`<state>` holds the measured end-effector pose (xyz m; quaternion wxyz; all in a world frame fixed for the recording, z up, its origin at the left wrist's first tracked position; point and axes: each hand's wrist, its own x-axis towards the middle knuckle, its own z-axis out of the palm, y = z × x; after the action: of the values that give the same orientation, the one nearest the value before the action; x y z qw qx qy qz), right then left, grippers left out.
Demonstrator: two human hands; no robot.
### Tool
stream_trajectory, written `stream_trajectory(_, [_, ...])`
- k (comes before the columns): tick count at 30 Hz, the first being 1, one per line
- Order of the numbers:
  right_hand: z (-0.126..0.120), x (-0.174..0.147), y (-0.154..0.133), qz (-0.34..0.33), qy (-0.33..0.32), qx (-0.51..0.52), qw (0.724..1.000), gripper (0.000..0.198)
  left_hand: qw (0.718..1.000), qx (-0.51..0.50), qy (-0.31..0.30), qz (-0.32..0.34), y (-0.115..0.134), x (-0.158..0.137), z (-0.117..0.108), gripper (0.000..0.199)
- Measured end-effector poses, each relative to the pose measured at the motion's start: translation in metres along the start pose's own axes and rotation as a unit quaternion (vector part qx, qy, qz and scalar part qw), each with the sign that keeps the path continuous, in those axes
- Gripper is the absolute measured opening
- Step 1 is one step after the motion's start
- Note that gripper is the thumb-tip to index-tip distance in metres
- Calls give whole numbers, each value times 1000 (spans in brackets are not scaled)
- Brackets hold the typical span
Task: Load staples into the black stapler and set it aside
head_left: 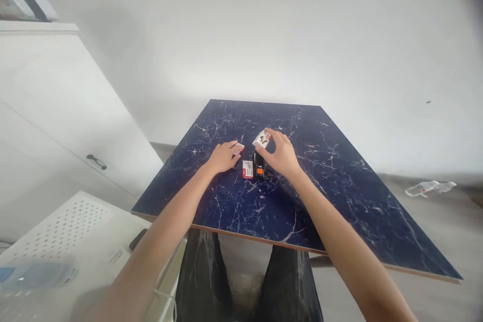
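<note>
My right hand (281, 153) pinches a small white-and-red box (261, 139) with a dark picture on its face, tilted above the table. Farther left, my left hand (223, 157) has its fingers around another small red-and-white box (239, 148), mostly covered by the hand. Between the hands, a third red-and-white box (247, 169) lies on the dark blue marbled table (302, 201). Touching or nearly touching its right side is a black object (258, 161) with an orange patch; its kind cannot be made out.
A white cabinet (68, 126) with a dark handle stands at left. Below it, a white perforated surface (64, 231) carries a clear plastic bottle (41, 275) and a dark item (137, 239). Clear plastic bottles (430, 188) lie on the floor at right. A white wall rises behind.
</note>
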<state>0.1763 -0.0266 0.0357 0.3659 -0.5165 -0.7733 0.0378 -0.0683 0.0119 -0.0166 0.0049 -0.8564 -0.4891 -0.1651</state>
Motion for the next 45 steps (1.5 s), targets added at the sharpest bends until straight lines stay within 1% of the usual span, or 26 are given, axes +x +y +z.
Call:
stream_trajectory(3, [22,17,-12,-19,-57,-38,997,68,998,18,16,-65,-10,-4,-5,37])
stream_trajectory(6, [35,29,-12,-14,-117,-71,991,74,991,28,37,-122,-23,-10,-12,35])
stream_trajectory(8, [35,29,-5,-9,-136,-54,989,68,988,25,34,-147,-29,-13,-16,36])
stream_trajectory(9, [33,27,0,-5,-129,-37,991,62,988,21,29,-153,-31,-13,-17,38])
stream_trajectory(11, [29,19,12,6,-85,-4,996,51,990,9,16,-140,-34,-13,-17,46])
stream_trajectory(13, [25,10,26,21,-39,19,999,43,994,-7,3,-105,-37,-11,-16,51])
stream_trajectory(14, [24,6,31,30,-27,29,999,40,996,-18,-4,-86,-39,-10,-15,51])
stream_trajectory(17, [25,-1,40,50,-13,66,996,33,997,-66,-13,-44,-46,-8,-14,45])
stream_trajectory(20, [31,-2,37,56,-4,94,994,31,992,-121,10,-32,-45,-9,-17,42])
stream_trajectory(23, [36,-2,34,52,12,106,993,33,982,-175,65,-12,-28,-13,-28,41])
stream_trajectory(25, [40,-3,36,53,28,108,992,35,972,-208,106,20,-10,-16,-36,37])
stream_trajectory(26, [42,-3,38,57,34,109,992,36,968,-219,117,40,0,-16,-39,36])
stream_trajectory(27, [43,-3,40,63,38,111,991,37,966,-224,111,64,10,-17,-41,36])
stream_trajectory(28, [45,-4,43,70,40,115,990,37,967,-224,91,86,18,-18,-41,37])
stream_trajectory(30, [47,-4,47,88,34,121,988,37,969,-212,35,119,30,-18,-38,37])
stream_trajectory(31, [48,-4,49,97,30,122,987,37,971,-206,12,125,33,-18,-35,39])
stream_trajectory(32, [49,-4,50,104,26,123,987,38,971,-202,3,125,34,-18,-31,41])
stream_trajectory(33, [49,-4,50,106,24,122,987,38,972,-203,12,118,33,-18,-27,42])
stream_trajectory(36, [50,-4,49,84,15,111,990,39,971,-221,79,50,27,-16,-17,40])
stream_trajectory(37, [51,-5,48,72,12,106,992,38,971,-221,88,25,26,-16,-14,41])
stream_trajectory(39, [51,-5,46,55,6,99,994,38,978,-201,63,1,24,-14,-11,45])
stream_trajectory(41, [51,-5,44,49,1,98,994,38,985,-171,26,13,25,-12,-10,47])
stream_trajectory(43, [50,-5,44,49,-3,99,994,38,988,-151,26,15,23,-10,-11,51])
stream_trajectory(45, [49,-5,45,54,-6,98,994,39,989,-139,45,-12,19,-8,-13,54])
